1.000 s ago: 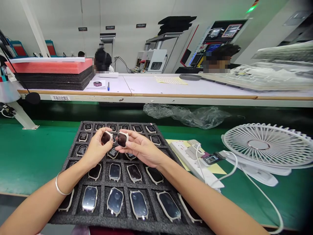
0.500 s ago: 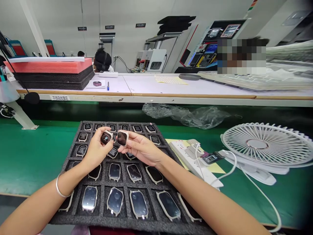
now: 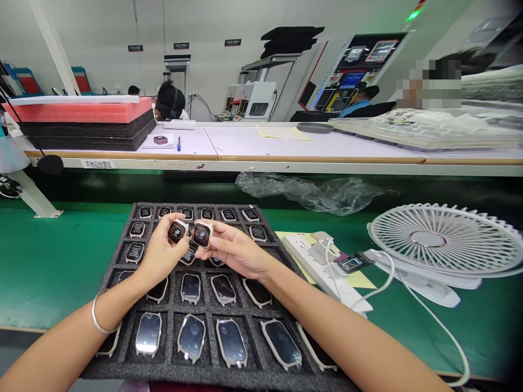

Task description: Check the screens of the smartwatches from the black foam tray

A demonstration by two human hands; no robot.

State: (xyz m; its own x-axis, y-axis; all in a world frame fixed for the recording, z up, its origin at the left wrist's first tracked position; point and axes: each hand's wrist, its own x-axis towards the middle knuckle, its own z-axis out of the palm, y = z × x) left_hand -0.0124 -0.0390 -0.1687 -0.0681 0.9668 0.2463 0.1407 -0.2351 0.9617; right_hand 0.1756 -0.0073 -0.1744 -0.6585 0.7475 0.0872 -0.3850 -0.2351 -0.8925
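A black foam tray lies on the green mat in front of me, its pockets filled with several small smartwatch bodies in pale cases. My left hand pinches one watch body above the tray's middle rows, its screen lit. My right hand pinches a second watch body right beside the first, and its screen is lit too. The two watches nearly touch. A silver bangle circles my left wrist.
A white power strip with a plugged-in charger lies right of the tray. A white desk fan lies on its back further right. Crumpled clear plastic sits behind the tray. Other people sit beyond the white bench.
Both watch screens went from dark to lit, the left one first, then the right. My hands stayed almost still above the tray.
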